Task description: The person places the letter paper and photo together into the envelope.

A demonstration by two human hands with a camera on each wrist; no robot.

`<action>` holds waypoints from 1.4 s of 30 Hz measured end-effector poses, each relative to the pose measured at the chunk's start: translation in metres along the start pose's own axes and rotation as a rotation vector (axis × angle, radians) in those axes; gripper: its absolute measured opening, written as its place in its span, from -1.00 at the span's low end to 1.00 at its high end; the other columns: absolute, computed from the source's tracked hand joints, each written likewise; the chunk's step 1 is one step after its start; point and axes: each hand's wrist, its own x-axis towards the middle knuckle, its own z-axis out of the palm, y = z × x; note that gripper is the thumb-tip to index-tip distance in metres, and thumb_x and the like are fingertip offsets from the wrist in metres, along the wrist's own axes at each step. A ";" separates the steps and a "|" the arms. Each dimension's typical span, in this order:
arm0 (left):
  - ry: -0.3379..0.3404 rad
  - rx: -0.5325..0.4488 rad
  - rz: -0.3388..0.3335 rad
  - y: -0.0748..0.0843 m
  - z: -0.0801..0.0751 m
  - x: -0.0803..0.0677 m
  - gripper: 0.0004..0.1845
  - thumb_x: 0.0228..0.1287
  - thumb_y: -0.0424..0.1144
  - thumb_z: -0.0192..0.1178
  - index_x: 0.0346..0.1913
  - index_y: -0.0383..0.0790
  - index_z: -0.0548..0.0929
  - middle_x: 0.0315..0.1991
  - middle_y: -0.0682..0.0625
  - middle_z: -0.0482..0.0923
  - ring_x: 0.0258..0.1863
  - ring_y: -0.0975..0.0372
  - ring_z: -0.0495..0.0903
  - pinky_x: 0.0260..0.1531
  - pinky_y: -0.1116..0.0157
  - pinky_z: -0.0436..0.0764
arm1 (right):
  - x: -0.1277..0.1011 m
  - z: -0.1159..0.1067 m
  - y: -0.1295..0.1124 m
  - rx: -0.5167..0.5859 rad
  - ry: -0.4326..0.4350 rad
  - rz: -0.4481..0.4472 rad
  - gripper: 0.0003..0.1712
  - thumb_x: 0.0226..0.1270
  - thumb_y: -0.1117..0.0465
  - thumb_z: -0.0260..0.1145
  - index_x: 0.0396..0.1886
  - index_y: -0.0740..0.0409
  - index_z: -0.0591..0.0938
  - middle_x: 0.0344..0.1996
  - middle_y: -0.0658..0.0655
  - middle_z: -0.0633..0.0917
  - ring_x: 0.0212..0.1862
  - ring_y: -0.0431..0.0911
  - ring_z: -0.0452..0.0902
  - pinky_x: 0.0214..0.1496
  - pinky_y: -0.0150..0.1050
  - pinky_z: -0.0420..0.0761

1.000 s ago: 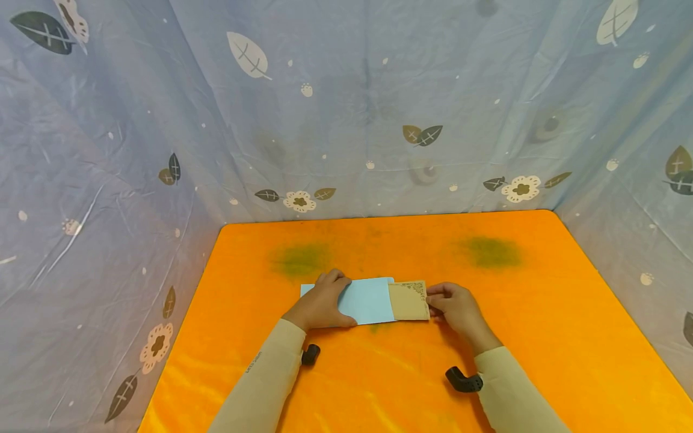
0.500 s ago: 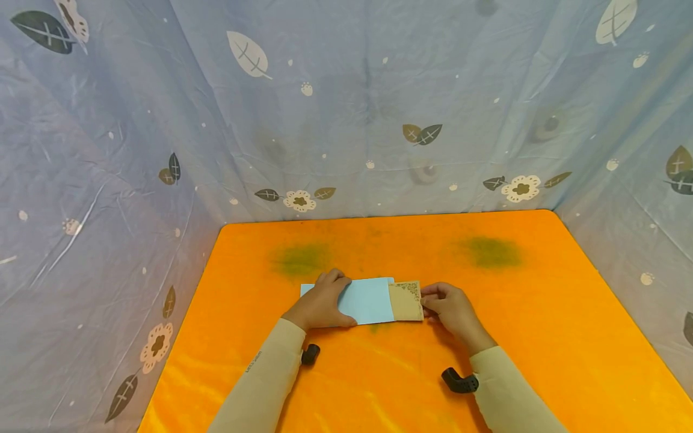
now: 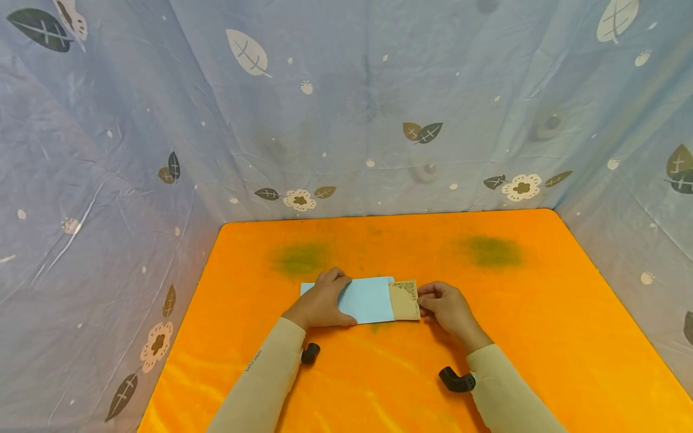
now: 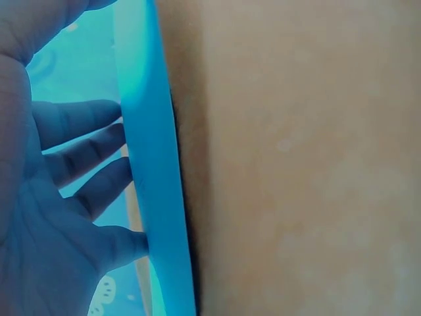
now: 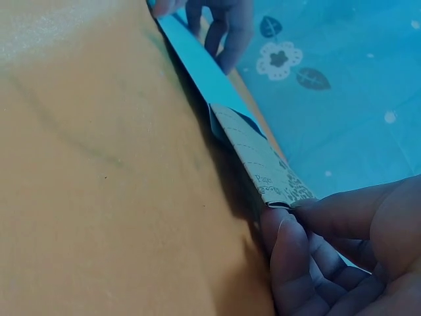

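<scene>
A light blue envelope (image 3: 364,299) lies on the orange table (image 3: 520,313). My left hand (image 3: 323,299) lies on the envelope's left half with fingers straight, holding it down; its fingers (image 4: 85,151) show beside the envelope's edge (image 4: 154,197). A tan card (image 3: 404,300) with a lacy printed corner sticks out of the envelope's right end. My right hand (image 3: 444,307) pinches the card's right edge between thumb and fingers (image 5: 309,224); the card (image 5: 260,161) runs into the envelope (image 5: 191,52). Most of the card is hidden inside.
Blue cloth with leaf and flower prints (image 3: 346,120) walls in the table on the left, back and right. Two dull green stains (image 3: 300,258) (image 3: 489,251) mark the far part of the table. Black wrist cameras (image 3: 310,353) (image 3: 455,380) sit under my forearms.
My right hand has moved left with the card, and less of the card shows outside the envelope. The left hand and the envelope have stayed put.
</scene>
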 end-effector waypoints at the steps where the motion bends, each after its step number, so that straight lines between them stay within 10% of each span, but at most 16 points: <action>1: 0.000 0.000 0.000 0.000 0.000 0.000 0.06 0.08 0.21 0.66 0.57 -0.23 0.49 0.42 -0.01 0.36 0.36 0.07 0.35 0.23 0.13 0.59 | 0.000 0.000 -0.001 -0.002 0.000 0.000 -0.74 0.65 0.42 0.27 0.19 0.46 0.62 -0.17 0.26 0.68 -0.28 0.07 0.68 -0.29 -0.16 0.76; 42: -0.008 0.007 -0.012 0.001 0.000 0.001 0.07 0.08 0.21 0.66 0.58 -0.24 0.48 0.45 -0.03 0.35 0.39 0.05 0.34 0.26 0.12 0.57 | 0.006 0.023 -0.009 -0.014 -0.019 -0.004 -0.79 0.62 0.43 0.30 0.12 0.44 0.66 -0.22 0.26 0.69 -0.33 0.04 0.67 -0.29 -0.14 0.73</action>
